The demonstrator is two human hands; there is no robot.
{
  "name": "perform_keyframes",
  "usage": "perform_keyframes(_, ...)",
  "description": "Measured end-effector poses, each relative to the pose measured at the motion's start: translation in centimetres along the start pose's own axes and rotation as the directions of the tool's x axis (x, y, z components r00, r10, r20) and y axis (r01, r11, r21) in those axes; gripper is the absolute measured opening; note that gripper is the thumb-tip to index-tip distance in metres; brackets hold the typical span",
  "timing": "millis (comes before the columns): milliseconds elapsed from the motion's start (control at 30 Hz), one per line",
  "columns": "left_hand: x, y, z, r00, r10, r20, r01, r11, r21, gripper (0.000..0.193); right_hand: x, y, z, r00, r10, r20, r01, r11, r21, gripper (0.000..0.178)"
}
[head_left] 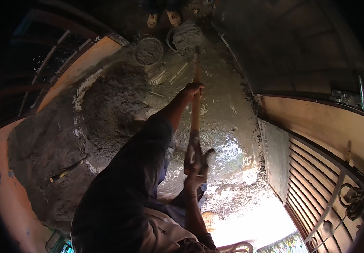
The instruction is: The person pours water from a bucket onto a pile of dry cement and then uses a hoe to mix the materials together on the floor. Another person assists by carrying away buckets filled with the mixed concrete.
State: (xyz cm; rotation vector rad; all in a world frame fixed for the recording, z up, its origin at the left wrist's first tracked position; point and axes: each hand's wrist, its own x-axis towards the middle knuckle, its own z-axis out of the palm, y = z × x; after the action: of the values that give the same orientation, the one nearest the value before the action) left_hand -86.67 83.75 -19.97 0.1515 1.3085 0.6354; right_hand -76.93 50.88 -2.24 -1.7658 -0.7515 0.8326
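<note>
A long shovel [196,105] with a pale wooden shaft reaches from near my body toward the far end of the wet floor. My left hand [193,89] is wrapped round the middle of the shaft. At the near end, where the darker forked handle is, my right hand [196,172] grips it, slightly blurred, one digit sticking out. A lump of grey wet mortar [188,37] covers the shovel's far end and hides its blade. That lump is at a second bucket's rim [169,41]. Left of it stands a bucket [136,52] with grey mortar inside.
A dark mortar heap [114,101] spreads at the left. A short stick [69,168] lies near the orange wall [5,168]. Another person's feet [163,19] are beyond the buckets. A metal door [304,55] and a slatted panel [316,168] border the right side.
</note>
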Motion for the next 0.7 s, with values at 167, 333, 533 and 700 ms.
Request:
perform_keyframes(167,-1.1,2.2,-1.9,0.994,-0.056,-0.095,0.065,0.993,0.096,0.018,0.7,-0.4,4.5,0.871,-0.265,0.413,0.337,0.935,-0.112,0.038)
perform_keyframes(333,-5.2,4.4,-1.4,0.997,0.059,-0.044,-0.056,0.996,0.067,0.015,1.9,-2.2,2.0,0.790,-0.329,0.516,0.437,0.894,-0.098,0.040)
perform_keyframes(533,-13.2,-3.4,2.0,1.000,0.007,0.022,0.001,0.936,-0.353,0.012,-1.3,-5.0,-14.9,0.896,0.159,0.414,-0.029,0.952,-0.303,0.043)
perform_keyframes(700,-10.2,-18.3,1.5,0.976,-0.193,-0.100,0.094,0.789,-0.608,0.009,1.9,-7.1,-20.7,0.973,0.226,0.037,-0.192,0.893,-0.406,0.042)
